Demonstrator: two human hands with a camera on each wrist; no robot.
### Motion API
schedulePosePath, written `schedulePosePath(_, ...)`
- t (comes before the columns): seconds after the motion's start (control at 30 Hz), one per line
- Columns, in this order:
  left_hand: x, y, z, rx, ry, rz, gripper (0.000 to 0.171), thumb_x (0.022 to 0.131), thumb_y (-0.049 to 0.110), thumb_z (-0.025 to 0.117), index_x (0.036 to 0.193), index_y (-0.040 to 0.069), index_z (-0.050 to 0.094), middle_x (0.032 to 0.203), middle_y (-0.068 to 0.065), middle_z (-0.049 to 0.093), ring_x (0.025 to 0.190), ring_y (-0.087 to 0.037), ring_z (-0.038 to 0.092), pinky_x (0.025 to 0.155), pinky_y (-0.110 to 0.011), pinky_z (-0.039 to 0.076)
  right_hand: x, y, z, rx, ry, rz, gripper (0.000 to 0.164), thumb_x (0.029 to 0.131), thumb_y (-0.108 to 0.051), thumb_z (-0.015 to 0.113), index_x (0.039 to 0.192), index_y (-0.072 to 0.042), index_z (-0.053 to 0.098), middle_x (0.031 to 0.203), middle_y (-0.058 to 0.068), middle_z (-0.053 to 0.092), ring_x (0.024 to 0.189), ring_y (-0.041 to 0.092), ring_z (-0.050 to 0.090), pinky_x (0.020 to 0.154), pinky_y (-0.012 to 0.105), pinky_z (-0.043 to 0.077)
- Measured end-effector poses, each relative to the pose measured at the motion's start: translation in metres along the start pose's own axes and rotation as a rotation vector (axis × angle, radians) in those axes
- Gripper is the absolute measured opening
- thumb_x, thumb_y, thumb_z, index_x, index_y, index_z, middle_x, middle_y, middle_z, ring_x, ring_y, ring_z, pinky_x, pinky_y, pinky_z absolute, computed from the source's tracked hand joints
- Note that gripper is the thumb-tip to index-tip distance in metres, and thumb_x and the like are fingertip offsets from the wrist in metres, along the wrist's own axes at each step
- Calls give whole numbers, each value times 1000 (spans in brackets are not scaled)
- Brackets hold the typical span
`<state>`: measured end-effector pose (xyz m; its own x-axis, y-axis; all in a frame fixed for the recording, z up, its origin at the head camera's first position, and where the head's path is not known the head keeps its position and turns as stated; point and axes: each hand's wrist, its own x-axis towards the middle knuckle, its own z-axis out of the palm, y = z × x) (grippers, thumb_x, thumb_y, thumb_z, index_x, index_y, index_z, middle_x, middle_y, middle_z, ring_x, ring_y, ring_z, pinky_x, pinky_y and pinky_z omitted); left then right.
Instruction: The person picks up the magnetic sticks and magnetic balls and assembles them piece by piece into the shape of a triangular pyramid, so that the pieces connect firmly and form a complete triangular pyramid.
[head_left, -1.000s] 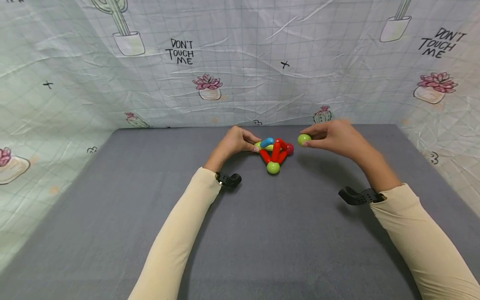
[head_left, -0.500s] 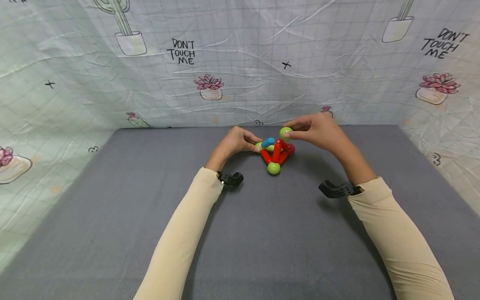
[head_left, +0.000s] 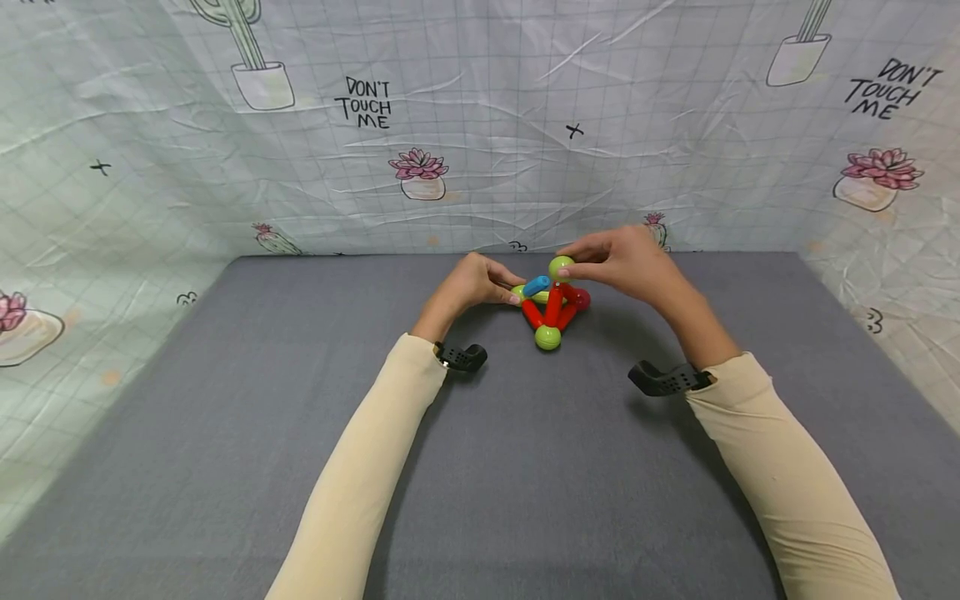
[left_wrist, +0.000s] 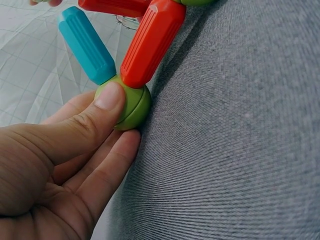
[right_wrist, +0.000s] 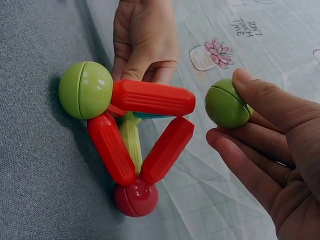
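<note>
A small frame of magnetic rods and balls stands on the table. Its near corner is a green ball (right_wrist: 86,90), its right corner a dark red ball (right_wrist: 136,197). Red rods (right_wrist: 153,97) join these corners and slant upward; a yellow-green rod (right_wrist: 131,145) runs along the back. My left hand (head_left: 474,283) pinches the left corner's green ball (left_wrist: 134,107), from which a blue rod (left_wrist: 87,45) leans up. Thumb and fingers of my right hand (head_left: 628,260) hold a loose green ball (right_wrist: 227,103) just off the upper ends of two red rods, a slight gap between.
A grey cloth-covered table (head_left: 540,483) stretches toward me and to both sides. Close behind the frame hangs a white printed curtain (head_left: 495,192), which also runs along the left and right. A black band (head_left: 669,379) sits at the right wrist.
My right hand has carried the green ball leftward, from right of the frame to just above its top. My left hand stays at the left corner.
</note>
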<state>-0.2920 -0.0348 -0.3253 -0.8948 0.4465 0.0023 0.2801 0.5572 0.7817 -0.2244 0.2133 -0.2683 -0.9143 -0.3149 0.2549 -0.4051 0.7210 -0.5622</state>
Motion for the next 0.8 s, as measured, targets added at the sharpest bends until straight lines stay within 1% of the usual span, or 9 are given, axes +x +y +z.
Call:
schedulePosePath(0.13,0,-1,0,0,0,2,28,82,14,87,109,10,81,106,-5,78,87,-11,64,70,-21,48,2,-1,4,-4,-1,-6,31,90,-34,80,115,-15,80,100,4,79,93,22,74,74,37,54)
schedulePosePath(0.23,0,-1,0,5,2,4,28,82,14,87,109,11,81,105,-4,78,87,-11,65,70,-21,48,5,-1,8,-35,-25,-13,31,90,-34,80,114,-15,80,99,4,79,89,20,73,69,33,51)
schedulePosePath(0.37,0,-1,0,4,-1,7,28,82,14,87,109,11,81,105,-4,78,88,-11,65,71,-21,49,8,-1,11,-109,-56,-36,31,93,-35,77,115,-14,79,98,3,79,80,17,68,63,32,47)
schedulePosePath(0.43,0,-1,0,-1,-1,7,28,81,14,87,108,11,81,105,-4,78,88,-11,65,70,-21,49,9,-2,12,-124,-59,-43,31,93,-35,76,115,-13,79,98,4,79,78,17,66,61,33,45)
schedulePosePath(0.5,0,-1,0,-5,0,7,27,81,14,87,108,11,81,105,-4,78,87,-10,65,70,-20,48,9,-3,11,-131,-65,-45,31,94,-35,75,115,-13,79,98,4,79,78,18,67,61,32,46)
schedulePosePath(0.63,0,-2,0,-3,3,6,27,82,14,87,108,11,81,105,-4,78,84,-8,64,69,-20,48,9,-3,11,-118,-72,-28,31,94,-35,75,115,-13,79,100,4,79,85,19,71,65,32,49)
schedulePosePath(0.8,-1,-2,0,-8,3,9,28,82,13,87,109,10,81,105,-5,78,84,-8,64,69,-19,48,8,-1,13,-99,-56,-9,30,93,-35,77,114,-15,79,99,3,79,88,18,71,67,35,49)
